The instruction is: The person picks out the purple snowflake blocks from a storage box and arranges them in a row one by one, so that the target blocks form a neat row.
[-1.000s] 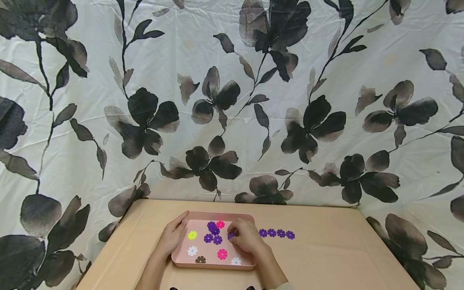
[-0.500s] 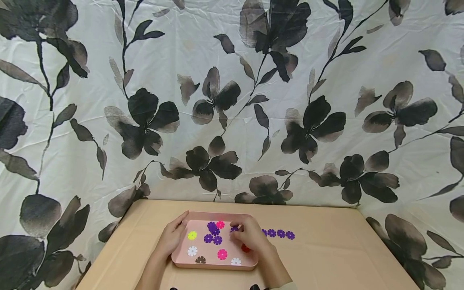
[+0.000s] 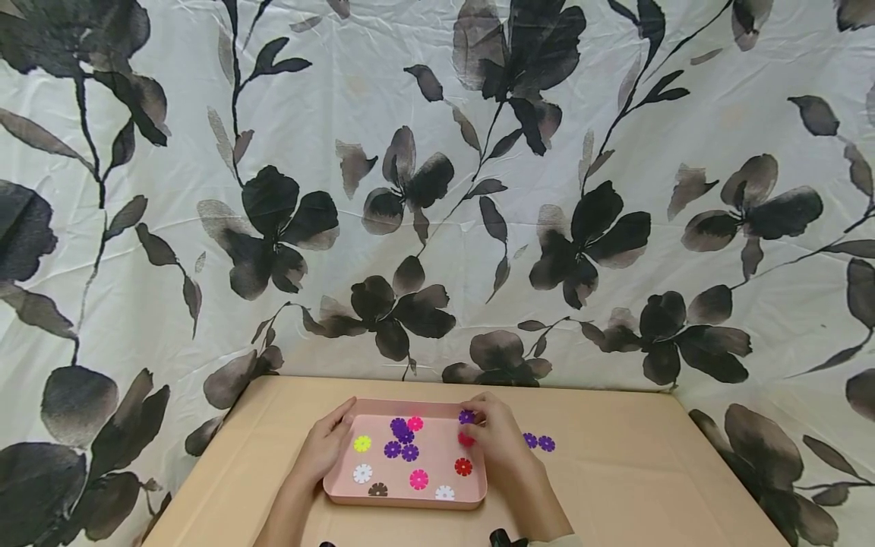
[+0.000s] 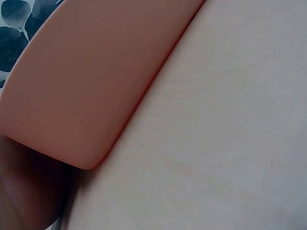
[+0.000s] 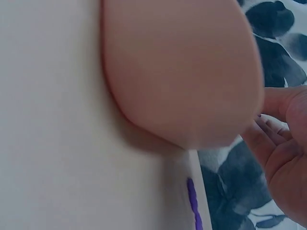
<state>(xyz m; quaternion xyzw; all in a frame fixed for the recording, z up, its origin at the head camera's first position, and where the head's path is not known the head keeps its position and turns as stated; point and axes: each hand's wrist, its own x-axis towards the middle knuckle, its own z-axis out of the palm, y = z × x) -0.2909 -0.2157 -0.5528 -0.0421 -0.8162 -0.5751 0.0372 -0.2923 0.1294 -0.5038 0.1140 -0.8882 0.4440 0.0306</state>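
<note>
A pink tray sits on the tan table and holds several flower-shaped discs: purple ones, a yellow one, pink, white, red and brown. My left hand lies along the tray's left rim with fairly straight fingers. My right hand is over the tray's far right corner and pinches a purple disc. The wrist views show only the tray's outer wall and my right fingers.
Two purple discs of a row lie on the table just right of my right hand; they show edge-on in the right wrist view. A flower-printed cloth hangs behind the table.
My right hand has moved from the tray's middle to its far right corner with a purple disc. A red disc it covered now shows. The left hand has stayed put.
</note>
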